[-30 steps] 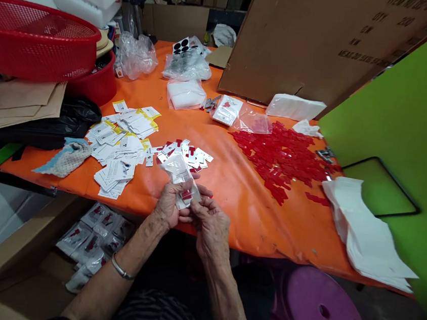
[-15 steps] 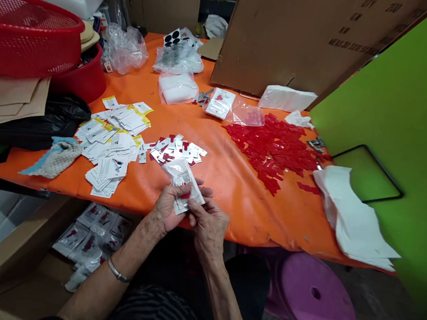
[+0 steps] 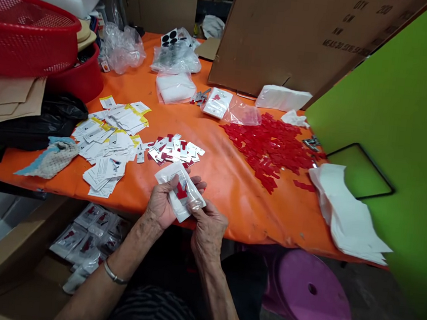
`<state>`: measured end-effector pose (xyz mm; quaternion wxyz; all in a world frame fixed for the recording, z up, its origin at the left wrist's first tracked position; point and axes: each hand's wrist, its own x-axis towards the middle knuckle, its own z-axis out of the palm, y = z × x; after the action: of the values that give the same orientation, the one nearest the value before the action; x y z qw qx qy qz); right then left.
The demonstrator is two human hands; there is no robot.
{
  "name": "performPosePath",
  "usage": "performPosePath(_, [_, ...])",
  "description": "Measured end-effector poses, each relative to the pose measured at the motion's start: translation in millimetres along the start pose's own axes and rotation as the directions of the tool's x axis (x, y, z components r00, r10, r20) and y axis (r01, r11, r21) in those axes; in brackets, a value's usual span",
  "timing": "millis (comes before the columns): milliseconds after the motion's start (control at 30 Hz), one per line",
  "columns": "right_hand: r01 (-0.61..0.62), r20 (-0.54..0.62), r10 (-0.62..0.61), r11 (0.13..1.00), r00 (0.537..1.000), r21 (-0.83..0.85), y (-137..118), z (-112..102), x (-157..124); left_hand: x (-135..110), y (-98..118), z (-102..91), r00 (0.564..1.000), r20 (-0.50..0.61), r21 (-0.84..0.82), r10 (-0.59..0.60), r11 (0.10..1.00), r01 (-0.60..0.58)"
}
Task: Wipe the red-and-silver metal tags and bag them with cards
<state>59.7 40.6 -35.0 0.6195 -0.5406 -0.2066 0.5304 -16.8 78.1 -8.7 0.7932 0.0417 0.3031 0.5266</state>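
I see the small clear bag (image 3: 182, 190), a red piece inside it, lying flat between both hands, its long axis slanting from far-left to near-right; it hangs over the near edge of the orange table (image 3: 232, 202); just beyond the hands lie scattered red-and-white cards (image 3: 176, 148), with a red pile (image 3: 271, 148) farther off to the right; the left hand (image 3: 161, 203) cups the bag's left side, fingers curled over it; the right hand (image 3: 208, 228) pinches its near-right corner between thumb and forefinger.
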Motion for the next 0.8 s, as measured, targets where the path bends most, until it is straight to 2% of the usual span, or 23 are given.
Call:
performPosePath(67, [-0.013, -0.021, 0.013, 1.0, 1.0, -0.008, -1, 3, 2, 0, -6, -1.2, 1.0, 0.02, 0.02, -0.023, 1.0, 0.022])
performPosePath(133, [0.039, -0.082, -0.045, 0.997, 0.996, -0.069, -2, 7, 5, 1, -11, -1.7, 0.999, 0.03, 0.034, -0.025, 0.999, 0.024])
performPosePath(200, [0.069, -0.083, -0.079, 0.991, 0.993, -0.116, -4, 9, 6, 1, -12, -2.1, 1.0, 0.03, 0.028, -0.007, 1.0, 0.006])
performPosePath(300, [-0.061, 0.093, 0.063, 0.998, 0.994, -0.03, -14, 5, 5, 3, -6, -3.6, 1.0, -0.008, 0.001, 0.025, 1.0, -0.025])
performPosePath(367, [-0.168, 0.228, 0.152, 0.984, 0.962, 0.053, -23, -1, 5, 6, -1, -3.9, 0.997, -0.08, -0.004, 0.022, 1.0, -0.022])
performPosePath(433, [-0.211, 0.274, 0.182, 0.974, 0.944, 0.08, -30, -5, 8, 8, 0, -3.1, 0.989, -0.146, 0.001, -0.02, 1.0, 0.021])
performPosePath(500, [-0.189, 0.185, 0.179, 0.981, 0.966, 0.038, -33, -7, 14, 10, -3, -1.6, 0.977, -0.21, 0.0, -0.045, 0.999, 0.046])
performPosePath(567, [-0.136, 0.032, 0.137, 0.99, 0.99, -0.039, -32, -8, 21, 10, -6, -0.9, 0.967, -0.255, 0.013, 0.002, 1.0, 0.001])
performPosePath(633, [-0.091, -0.055, 0.086, 0.992, 0.995, -0.092, -30, -9, 28, 7, -9, -1.8, 0.973, -0.22, 0.092, 0.074, 0.994, -0.055])
performPosePath(700, [-0.057, -0.056, 0.05, 0.991, 0.997, -0.119, -30, -11, 33, 3, -9, -4.0, 0.982, -0.144, 0.229, 0.122, 0.969, -0.087])
performPosePath(800, [-0.023, -0.037, 0.017, 0.985, 0.999, -0.169, -30, -12, 38, -1, -8, -7.0, 0.982, -0.11, 0.4, 0.152, 0.912, -0.096])
